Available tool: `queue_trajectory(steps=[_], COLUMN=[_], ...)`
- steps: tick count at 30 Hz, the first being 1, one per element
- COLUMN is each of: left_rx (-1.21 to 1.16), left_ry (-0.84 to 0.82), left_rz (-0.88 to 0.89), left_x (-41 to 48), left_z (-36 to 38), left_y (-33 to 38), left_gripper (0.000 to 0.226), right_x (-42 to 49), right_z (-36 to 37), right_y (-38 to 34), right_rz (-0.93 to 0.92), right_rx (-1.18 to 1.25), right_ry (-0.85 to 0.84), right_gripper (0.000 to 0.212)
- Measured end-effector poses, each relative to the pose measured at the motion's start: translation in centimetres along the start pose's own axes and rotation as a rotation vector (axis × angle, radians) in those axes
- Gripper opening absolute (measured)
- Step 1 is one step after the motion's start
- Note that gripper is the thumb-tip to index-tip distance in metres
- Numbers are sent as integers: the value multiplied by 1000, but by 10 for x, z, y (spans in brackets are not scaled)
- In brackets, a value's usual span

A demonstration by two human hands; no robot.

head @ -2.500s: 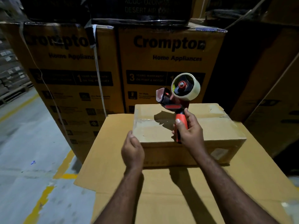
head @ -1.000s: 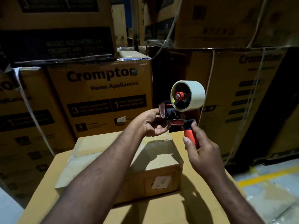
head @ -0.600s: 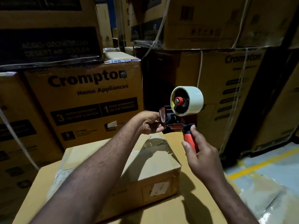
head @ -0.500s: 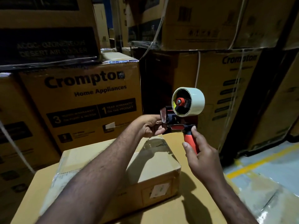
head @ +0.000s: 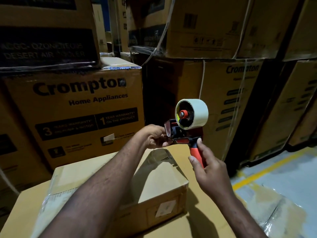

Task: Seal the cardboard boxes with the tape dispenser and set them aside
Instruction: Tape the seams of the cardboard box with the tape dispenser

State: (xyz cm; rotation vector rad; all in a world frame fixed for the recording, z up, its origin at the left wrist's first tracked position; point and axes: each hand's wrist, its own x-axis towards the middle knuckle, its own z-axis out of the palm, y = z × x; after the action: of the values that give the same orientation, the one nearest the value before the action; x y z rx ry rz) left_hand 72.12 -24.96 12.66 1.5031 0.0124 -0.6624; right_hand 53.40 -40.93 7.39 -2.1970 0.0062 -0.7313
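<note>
Tape-freeing step: right hand [head: 211, 170] curled round the handle of the dispenser [head: 187, 127], raised above the box [head: 154, 182] lying on a carton [head: 214, 225], left hand [head: 155, 139] pinching at its cutter end, seemingly the tape tip though too dim to confirm; next, draw tape out onto the box's seam.

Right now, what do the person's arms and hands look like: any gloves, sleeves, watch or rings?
The left hand and right hand wear no gloves, and no ring shows on the visible fingers. The left forearm and right forearm are uncovered down to the picture's edge: no sleeve, watch or band in view. Dim light hides finer marks.
</note>
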Motion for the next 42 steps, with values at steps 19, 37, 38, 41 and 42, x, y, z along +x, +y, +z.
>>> queue_trajectory(steps=[19, 37, 38, 41, 42], left_rx=[811, 702, 738, 855, 894], left_ry=[582, 605, 599, 574, 559], left_rz=[389, 249, 241, 201, 190], left_x=[67, 115, 115, 114, 115], left_z=[-17, -39, -39, -43, -45], left_y=[-43, -48, -48, -49, -51], left_gripper=[9, 14, 15, 17, 16], right_x=[2, 14, 14, 16, 17], right_z=[32, 44, 44, 44, 44], right_y=[6, 1, 3, 2, 1], right_rz=[195, 260, 265, 288, 289], right_rx=[-237, -276, -276, -274, -277], right_ry=[-192, -257, -263, -268, -270], right_gripper=[60, 63, 62, 61, 61])
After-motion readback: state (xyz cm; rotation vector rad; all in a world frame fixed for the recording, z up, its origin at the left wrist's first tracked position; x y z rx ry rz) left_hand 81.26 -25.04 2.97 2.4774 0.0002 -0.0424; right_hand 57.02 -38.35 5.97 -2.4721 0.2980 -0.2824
